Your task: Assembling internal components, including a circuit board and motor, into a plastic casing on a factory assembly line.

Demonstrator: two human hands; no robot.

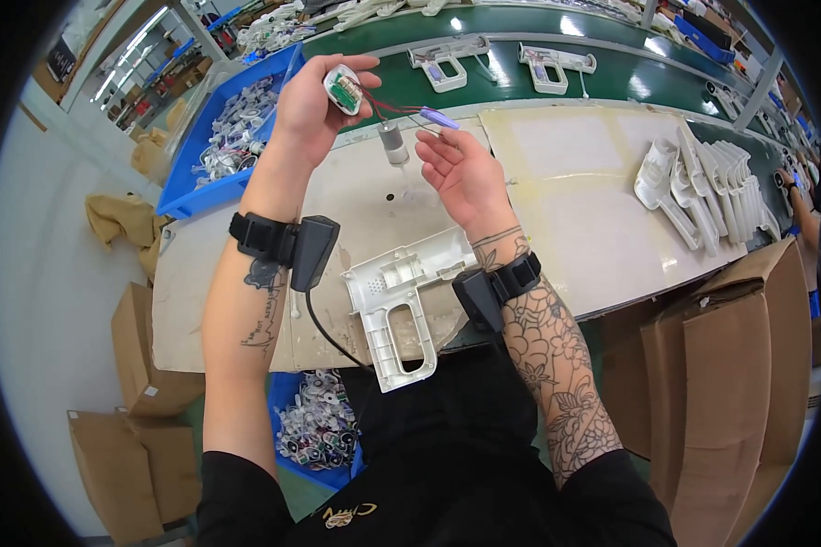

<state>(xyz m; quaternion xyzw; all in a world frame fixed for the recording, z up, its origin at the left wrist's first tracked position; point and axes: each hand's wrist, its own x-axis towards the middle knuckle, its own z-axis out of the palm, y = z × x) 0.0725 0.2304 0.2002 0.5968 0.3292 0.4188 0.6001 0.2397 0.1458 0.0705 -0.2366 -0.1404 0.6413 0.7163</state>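
My left hand (315, 109) is closed around a small white round part with a green circuit board (345, 90) facing up. Red and dark wires run from the board to a purple cylindrical battery (440, 118), which my right hand (465, 171) pinches near its thumb. Between the hands is a grey cylindrical motor (392, 143) with a paler lower end; whether it hangs or rests on the worktable (328, 205) I cannot tell. Closer to me, a white gun-shaped half shell (371, 296) lies with its ribbed inside up, its handle reaching over the table's front edge.
At the left, a blue bin (184, 202) holds many small wired parts; another blue bin (281, 387) sits below the table. White housings (448, 80) lie on the green conveyor (374, 77) behind. Several white shells (693, 187) are stacked at right, above cardboard boxes (725, 365).
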